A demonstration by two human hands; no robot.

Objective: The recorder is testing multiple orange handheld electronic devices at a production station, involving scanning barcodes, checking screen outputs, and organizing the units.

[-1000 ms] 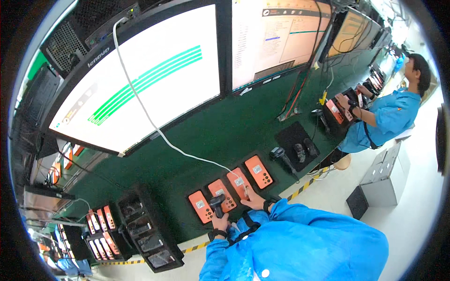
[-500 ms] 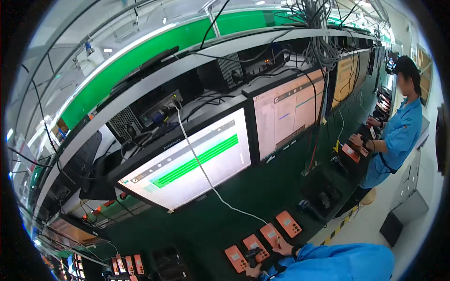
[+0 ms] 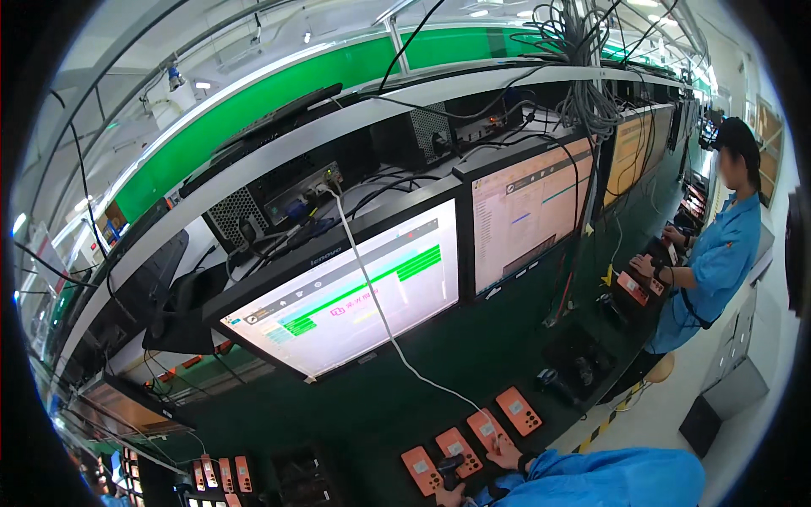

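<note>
1. Head view: looks across a dark green bench (image 3: 372, 406), with four orange phones (image 3: 518, 411) lying backs up in a slanting row along the near edge.
2. Grasps a black scanner (image 3: 451, 466) in the left hand (image 3: 450, 495), with fingers wrapped round the handle, low in the scene; holds it over the first and second phones from the left. Cannot tell whether it touches either.
3. Rests the right hand (image 3: 506, 454) at the near end of the third phone (image 3: 485, 429), with fingers bent over it. Cannot tell whether they pinch the white cable (image 3: 405, 359), the end being too small to make out.
4. Traces that cable from a computer (image 3: 287, 201) on the far shelf, down in front of a lit monitor (image 3: 346, 291) with green bars, to the third phone.
5. Shows, right of the row, a dark handset (image 3: 553, 380) beside a black mat (image 3: 604, 355); farther right, a co-worker (image 3: 722, 245) in a blue shirt, hands over the bench near other orange phones (image 3: 631, 289).
6. Includes, at near left, a black tray (image 3: 300, 486) and several upright-looking phones (image 3: 226, 475) just beside it.
</note>
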